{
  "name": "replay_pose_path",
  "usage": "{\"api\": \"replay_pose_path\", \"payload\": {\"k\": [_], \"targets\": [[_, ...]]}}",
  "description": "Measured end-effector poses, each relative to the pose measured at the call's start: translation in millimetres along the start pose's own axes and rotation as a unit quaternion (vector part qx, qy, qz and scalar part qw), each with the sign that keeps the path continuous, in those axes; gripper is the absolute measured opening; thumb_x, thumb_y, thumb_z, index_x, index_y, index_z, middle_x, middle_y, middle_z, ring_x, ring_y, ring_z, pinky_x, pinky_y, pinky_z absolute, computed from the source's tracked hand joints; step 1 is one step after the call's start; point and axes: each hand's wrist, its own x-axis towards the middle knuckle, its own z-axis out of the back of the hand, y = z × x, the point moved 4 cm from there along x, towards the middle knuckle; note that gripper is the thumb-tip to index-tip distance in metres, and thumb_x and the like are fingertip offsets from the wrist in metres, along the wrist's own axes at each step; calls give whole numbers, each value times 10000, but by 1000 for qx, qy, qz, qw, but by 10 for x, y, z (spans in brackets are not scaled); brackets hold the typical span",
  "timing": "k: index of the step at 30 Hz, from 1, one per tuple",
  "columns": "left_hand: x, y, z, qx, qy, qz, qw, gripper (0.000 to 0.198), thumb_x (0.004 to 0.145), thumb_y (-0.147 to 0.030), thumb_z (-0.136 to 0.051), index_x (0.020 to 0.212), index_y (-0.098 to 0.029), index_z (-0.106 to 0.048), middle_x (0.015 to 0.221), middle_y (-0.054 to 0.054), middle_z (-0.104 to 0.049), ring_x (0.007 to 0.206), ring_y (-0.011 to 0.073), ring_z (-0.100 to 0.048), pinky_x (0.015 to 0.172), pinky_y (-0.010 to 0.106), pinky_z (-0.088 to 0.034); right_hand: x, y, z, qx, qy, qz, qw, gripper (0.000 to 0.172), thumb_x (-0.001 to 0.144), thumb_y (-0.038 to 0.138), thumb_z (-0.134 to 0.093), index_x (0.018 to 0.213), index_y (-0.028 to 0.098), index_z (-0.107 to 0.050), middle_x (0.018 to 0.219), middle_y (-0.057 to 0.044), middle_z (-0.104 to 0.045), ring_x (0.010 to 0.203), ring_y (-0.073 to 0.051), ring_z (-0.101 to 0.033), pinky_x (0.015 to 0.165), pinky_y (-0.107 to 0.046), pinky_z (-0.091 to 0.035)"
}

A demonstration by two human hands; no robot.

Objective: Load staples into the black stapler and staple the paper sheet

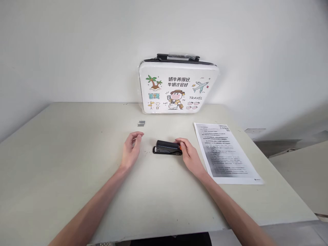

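Observation:
A black stapler [167, 147] lies on the table with its front end to the left. My right hand [189, 155] grips its rear end, thumb and fingers closed around it near an orange part. To the left of the stapler, my left hand [131, 148] rests on the table with curled fingers, thumb and fingertips apart and nothing between them. Two small strips of staples [141, 123] lie just beyond my left hand. A printed sheet of paper [222, 153] is flat on the table to the right of my right hand.
A white case [178, 87] with cartoon prints and a black handle stands upright against the wall at the back of the pale table [64, 153]. Another pale surface [304, 171] is beyond the table's right edge.

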Motion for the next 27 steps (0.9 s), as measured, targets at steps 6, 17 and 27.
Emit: {"api": "replay_pose_path", "payload": {"k": [6,17,27], "targets": [[47,73,95,-19,-42,0,999,293,1028,-497,-504,1108,-252,-645,1269,73,-695,1262,255,-606,1096,414,-447,-6,16,-2,-9,6,-5,1000,403,1085,507,-343,1188,250,-636,1187,-87,-728,1088,-237,-684,973,-386,-522],[-35,90,-79,-168,53,57,983,382,1000,-588,-588,1112,-228,-646,1311,102,-699,1261,266,-663,1162,462,-456,-96,51,-56,-129,17,34,991,263,953,466,-654,1095,245,-647,1000,-59,-735,863,-245,-672,755,-386,-558],[-199,30,-271,-472,133,328,808,434,1087,-418,-433,1200,-79,-680,1286,209,-705,1229,293,-681,1073,418,-546,-247,389,-66,-170,-83,342,920,487,888,-42,-503,1226,288,-620,1167,-71,-737,1172,-267,-667,921,-488,-599]]}}
